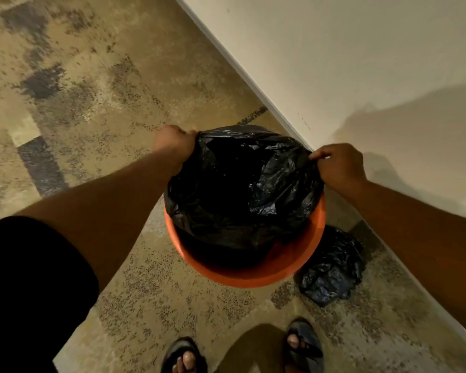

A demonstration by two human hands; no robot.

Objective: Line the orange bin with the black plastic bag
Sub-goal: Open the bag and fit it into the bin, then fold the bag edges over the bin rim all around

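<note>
An orange round bin (256, 277) stands on the floor beside the wall. A black plastic bag (242, 189) hangs open over the bin's mouth, its lower part down inside. My left hand (172, 144) grips the bag's edge at the far left. My right hand (339, 165) pinches the bag's edge on the right. The bag's mouth is stretched between both hands above the rim. The near part of the orange rim shows bare; the far rim is hidden by the bag.
A second crumpled black bag (331, 267) lies on the floor right of the bin, against the wall. A white wall (361, 63) runs diagonally on the right. My sandalled feet (186, 356) stand just in front of the bin on speckled floor.
</note>
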